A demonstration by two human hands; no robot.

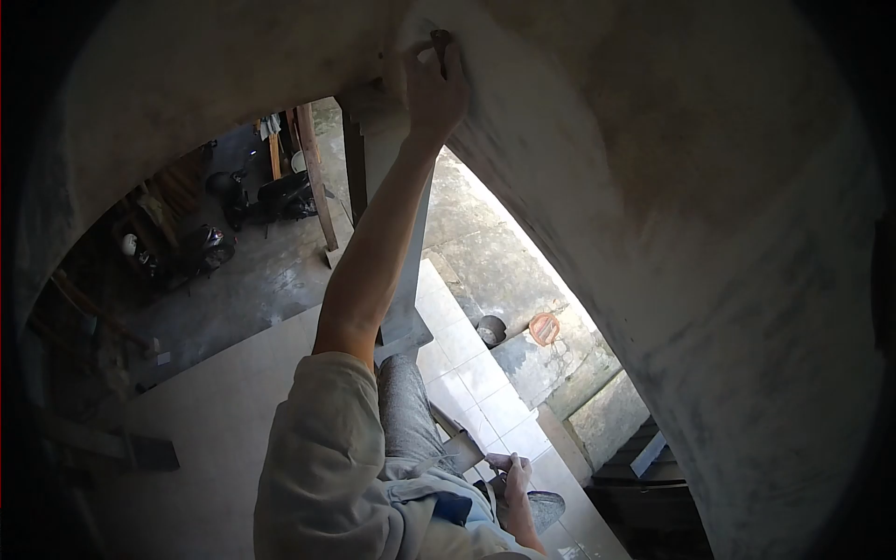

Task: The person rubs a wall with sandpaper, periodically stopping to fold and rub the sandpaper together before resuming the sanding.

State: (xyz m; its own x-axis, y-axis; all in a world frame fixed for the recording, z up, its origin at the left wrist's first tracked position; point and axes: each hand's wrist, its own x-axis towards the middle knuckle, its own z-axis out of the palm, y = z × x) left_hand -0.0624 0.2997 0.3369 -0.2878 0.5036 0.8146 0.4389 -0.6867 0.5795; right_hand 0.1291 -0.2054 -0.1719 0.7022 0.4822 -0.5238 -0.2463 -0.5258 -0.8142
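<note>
My left hand [437,89] is raised against the pale plastered surface [597,168] near the top. Its fingers close round a small dark tool [441,42], whose tip is too dim to make out. Lower right of the body, my right hand [511,473] is closed on the edge of a grey flat tool [462,452], beside my leg and foot. The hand partly hides this tool's handle.
Far below lie white floor tiles [481,378] and a grey beam or post [407,299]. A black pot [491,330] and an orange round object [543,329] stand outside. Motorcycles [280,196] and a wooden post [315,177] are at left.
</note>
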